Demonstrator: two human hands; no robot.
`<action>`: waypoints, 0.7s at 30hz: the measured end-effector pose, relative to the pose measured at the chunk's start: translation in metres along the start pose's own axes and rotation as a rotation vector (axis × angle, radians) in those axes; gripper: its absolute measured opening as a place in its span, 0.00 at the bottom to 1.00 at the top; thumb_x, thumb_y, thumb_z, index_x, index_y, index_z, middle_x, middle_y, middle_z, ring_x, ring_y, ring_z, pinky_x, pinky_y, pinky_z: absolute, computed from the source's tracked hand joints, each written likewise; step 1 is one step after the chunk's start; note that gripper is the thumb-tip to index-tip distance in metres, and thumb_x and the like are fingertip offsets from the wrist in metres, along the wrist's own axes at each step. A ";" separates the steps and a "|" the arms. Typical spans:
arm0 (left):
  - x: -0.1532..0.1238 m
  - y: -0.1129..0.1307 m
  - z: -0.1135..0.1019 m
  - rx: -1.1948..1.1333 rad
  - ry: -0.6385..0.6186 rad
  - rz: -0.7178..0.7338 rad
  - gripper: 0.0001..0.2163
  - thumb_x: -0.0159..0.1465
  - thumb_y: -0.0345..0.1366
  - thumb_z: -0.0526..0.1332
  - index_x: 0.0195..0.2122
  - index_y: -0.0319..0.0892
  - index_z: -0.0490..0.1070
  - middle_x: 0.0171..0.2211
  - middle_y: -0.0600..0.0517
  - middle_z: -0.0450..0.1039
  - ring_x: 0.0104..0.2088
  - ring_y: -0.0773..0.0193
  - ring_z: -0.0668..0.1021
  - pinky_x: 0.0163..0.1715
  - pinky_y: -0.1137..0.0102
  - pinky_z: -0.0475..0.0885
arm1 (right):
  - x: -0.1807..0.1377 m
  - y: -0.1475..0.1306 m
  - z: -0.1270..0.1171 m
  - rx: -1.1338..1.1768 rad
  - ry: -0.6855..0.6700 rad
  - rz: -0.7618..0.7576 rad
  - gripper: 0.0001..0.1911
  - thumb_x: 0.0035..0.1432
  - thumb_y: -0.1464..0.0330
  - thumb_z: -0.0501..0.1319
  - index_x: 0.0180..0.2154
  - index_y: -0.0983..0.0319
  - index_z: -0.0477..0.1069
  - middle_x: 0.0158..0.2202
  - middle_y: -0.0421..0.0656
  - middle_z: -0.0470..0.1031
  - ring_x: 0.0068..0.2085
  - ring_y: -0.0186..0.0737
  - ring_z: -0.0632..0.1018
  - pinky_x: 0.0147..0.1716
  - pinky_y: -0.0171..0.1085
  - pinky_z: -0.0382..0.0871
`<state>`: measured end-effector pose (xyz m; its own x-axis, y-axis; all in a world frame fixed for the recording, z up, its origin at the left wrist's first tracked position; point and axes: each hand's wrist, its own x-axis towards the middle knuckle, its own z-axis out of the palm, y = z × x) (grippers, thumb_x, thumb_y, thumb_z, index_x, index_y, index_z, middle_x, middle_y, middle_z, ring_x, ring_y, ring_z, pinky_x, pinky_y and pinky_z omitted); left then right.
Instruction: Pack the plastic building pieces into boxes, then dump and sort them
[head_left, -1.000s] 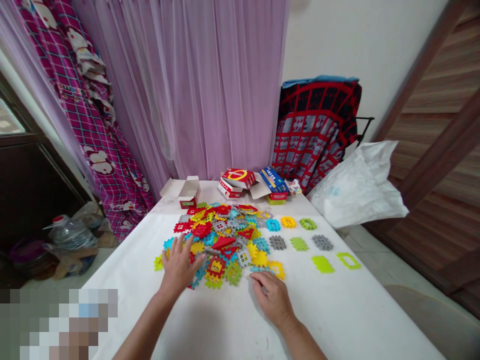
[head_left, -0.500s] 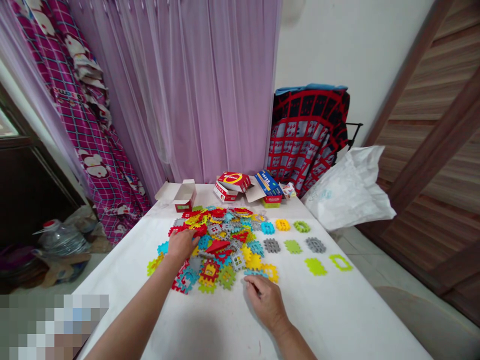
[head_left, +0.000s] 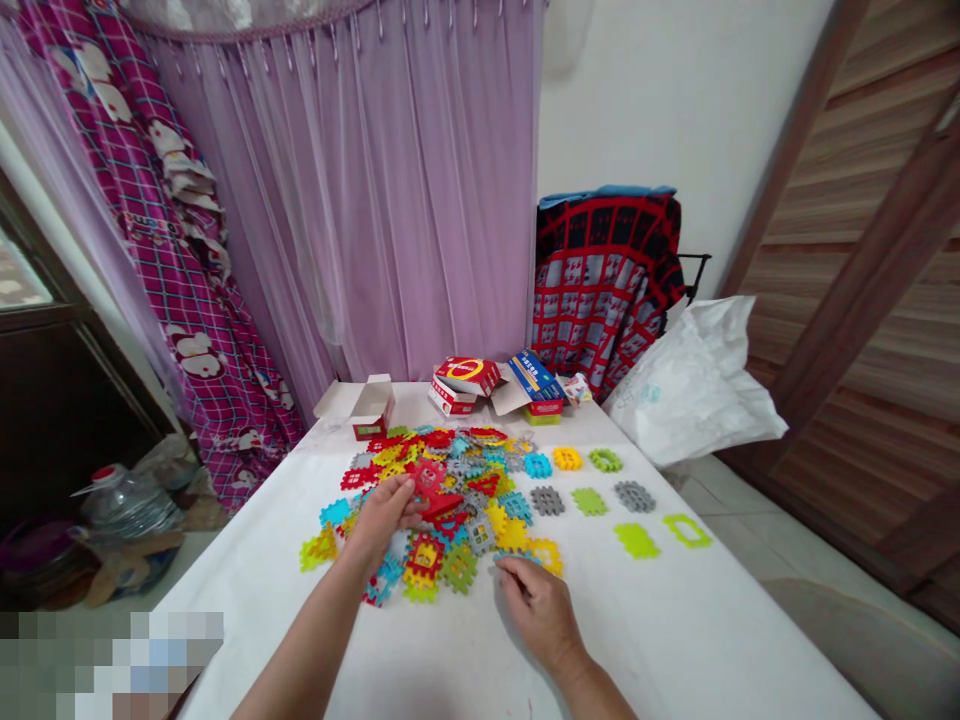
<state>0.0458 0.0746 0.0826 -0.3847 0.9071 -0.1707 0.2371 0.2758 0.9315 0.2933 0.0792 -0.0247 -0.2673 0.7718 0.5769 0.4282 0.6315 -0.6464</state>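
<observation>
My left hand [head_left: 386, 510] pinches a red plastic building tile [head_left: 429, 478] with toothed edges, raised over the heap. Below it lies a mixed pile of interlocking tiles in red, yellow, blue, grey and green, including a grey window tile [head_left: 478, 534] and an olive-green tile [head_left: 458, 567]. My right hand [head_left: 541, 608] rests on the white table, fingers curled in and closed, with nothing seen in them. Just beyond its knuckles is a yellow tile [head_left: 550, 553] at the pile's near right edge.
Right of the pile, several tiles lie apart, among them a green frame [head_left: 686, 531] and a dark grey tile [head_left: 547, 500]. Open cardboard boxes [head_left: 373, 408] and a blue box [head_left: 537, 376] stand along the back. A white plastic bag [head_left: 694, 385] hangs by the right edge.
My left hand has lifted a red tile off the pile and drawn it slightly right and nearer. My right hand stays on the table. The view has tilted up a little.
</observation>
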 end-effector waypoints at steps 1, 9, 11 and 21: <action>-0.006 -0.003 0.006 -0.052 -0.026 -0.001 0.17 0.66 0.46 0.59 0.51 0.41 0.69 0.46 0.48 0.74 0.42 0.62 0.78 0.41 0.60 0.76 | 0.000 0.000 0.000 0.005 0.017 -0.002 0.14 0.61 0.69 0.54 0.38 0.59 0.78 0.33 0.44 0.82 0.32 0.39 0.82 0.35 0.34 0.76; -0.037 -0.024 0.057 -0.286 -0.193 -0.020 0.25 0.48 0.59 0.68 0.34 0.44 0.68 0.30 0.56 0.76 0.33 0.65 0.81 0.33 0.70 0.75 | 0.003 -0.010 -0.002 0.100 0.212 0.044 0.24 0.55 0.65 0.62 0.54 0.60 0.70 0.48 0.50 0.78 0.39 0.42 0.79 0.33 0.37 0.76; -0.041 -0.031 0.071 -0.304 -0.208 -0.010 0.26 0.47 0.60 0.67 0.35 0.44 0.68 0.33 0.54 0.77 0.34 0.64 0.81 0.33 0.71 0.74 | 0.004 -0.014 0.000 0.214 0.192 0.128 0.26 0.56 0.63 0.62 0.56 0.60 0.69 0.47 0.50 0.78 0.37 0.40 0.79 0.29 0.35 0.75; -0.032 -0.047 0.100 -0.272 -0.220 0.017 0.34 0.40 0.60 0.69 0.45 0.46 0.73 0.35 0.54 0.75 0.34 0.65 0.77 0.28 0.72 0.70 | 0.024 -0.005 -0.017 0.552 0.189 0.398 0.24 0.57 0.53 0.60 0.47 0.63 0.77 0.43 0.48 0.81 0.41 0.45 0.80 0.42 0.42 0.77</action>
<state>0.1360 0.0642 0.0121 -0.1744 0.9659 -0.1914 -0.0162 0.1915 0.9814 0.2993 0.0930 0.0006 -0.0050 0.9575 0.2882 -0.0513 0.2876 -0.9564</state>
